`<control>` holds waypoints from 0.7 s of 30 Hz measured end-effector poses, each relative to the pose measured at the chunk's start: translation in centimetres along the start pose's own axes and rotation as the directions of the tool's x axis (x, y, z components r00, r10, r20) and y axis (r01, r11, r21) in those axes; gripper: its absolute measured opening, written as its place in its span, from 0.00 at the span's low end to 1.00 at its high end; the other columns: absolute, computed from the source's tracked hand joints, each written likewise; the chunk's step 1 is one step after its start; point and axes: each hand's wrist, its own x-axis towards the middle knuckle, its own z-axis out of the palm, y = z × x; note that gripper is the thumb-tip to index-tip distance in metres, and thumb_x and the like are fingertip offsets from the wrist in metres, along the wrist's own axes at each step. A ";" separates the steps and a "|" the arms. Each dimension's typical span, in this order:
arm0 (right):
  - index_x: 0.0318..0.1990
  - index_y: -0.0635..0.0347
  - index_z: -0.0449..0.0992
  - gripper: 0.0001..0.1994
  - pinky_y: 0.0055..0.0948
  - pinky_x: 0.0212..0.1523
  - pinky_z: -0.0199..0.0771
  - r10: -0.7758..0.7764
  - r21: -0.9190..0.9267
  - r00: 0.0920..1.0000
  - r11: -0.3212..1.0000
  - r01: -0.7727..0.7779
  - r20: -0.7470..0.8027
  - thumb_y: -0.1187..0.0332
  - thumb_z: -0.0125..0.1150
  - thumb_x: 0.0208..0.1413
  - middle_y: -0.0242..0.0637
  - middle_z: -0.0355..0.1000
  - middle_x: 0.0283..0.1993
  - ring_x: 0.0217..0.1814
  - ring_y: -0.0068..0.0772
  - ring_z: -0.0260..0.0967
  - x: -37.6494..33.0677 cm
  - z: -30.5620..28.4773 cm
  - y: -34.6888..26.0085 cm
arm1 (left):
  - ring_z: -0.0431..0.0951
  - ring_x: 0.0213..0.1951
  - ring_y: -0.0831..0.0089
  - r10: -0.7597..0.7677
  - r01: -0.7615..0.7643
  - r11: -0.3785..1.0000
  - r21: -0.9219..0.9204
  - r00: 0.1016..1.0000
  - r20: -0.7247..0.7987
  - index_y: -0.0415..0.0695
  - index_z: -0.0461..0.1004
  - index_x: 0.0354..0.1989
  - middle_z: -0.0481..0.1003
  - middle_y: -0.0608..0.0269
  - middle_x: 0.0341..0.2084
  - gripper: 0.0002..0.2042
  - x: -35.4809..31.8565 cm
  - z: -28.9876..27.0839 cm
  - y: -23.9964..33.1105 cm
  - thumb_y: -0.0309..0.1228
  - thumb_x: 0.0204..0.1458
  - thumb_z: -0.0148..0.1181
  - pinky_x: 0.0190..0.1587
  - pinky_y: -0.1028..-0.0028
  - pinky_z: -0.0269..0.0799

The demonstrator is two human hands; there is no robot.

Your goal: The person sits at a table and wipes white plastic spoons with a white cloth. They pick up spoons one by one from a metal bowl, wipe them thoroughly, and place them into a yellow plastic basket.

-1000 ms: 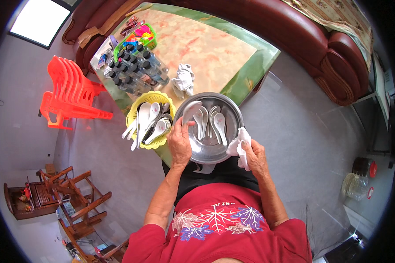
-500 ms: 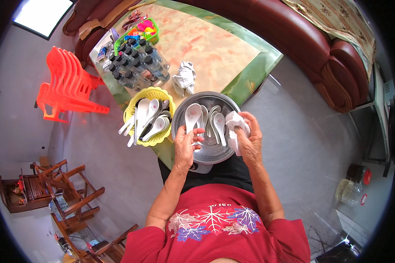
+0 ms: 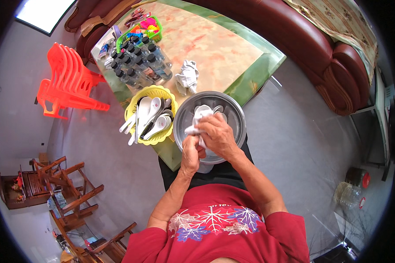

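My left hand (image 3: 191, 152) is closed at the near side of a metal basin (image 3: 178, 131), gripping a white soup spoon by its handle; most of the spoon is hidden. My right hand (image 3: 218, 135) is closed on a white cloth (image 3: 202, 113), pressed over the spoon just above my left fist. Behind my right hand, several more white spoons (image 3: 218, 108) lie in the basin, partly covered from sight. To the left stands a yellow scalloped basket (image 3: 173, 104) filled with white spoons (image 3: 155, 103) and dark-handled cutlery, handles jutting over its rim.
On the marble-topped table (image 3: 224, 39) are a crumpled white cloth (image 3: 187, 78), several black-capped bottles (image 3: 138, 63) and a green basket (image 3: 159, 33) of colourful items. Stacked red chairs (image 3: 70, 83) stand at left, wooden chairs (image 3: 70, 197) nearer, and a leather sofa (image 3: 294, 39) behind.
My right hand has swung left with the cloth, from the basin's right rim onto the spoon. My left hand has shifted slightly, its fingers now curled in.
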 end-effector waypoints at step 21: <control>0.35 0.59 0.73 0.13 0.38 0.42 0.66 0.016 -0.259 0.925 0.958 -0.124 -0.381 0.77 0.61 0.37 0.40 0.66 0.40 0.42 0.45 0.63 2.2 1.0 1.2 | 0.53 0.13 0.85 0.077 -0.077 0.997 0.000 0.996 0.049 0.45 0.65 0.32 0.57 0.74 0.13 0.20 -1.1 1.6 0.2 0.50 0.61 0.37 0.13 0.82 0.48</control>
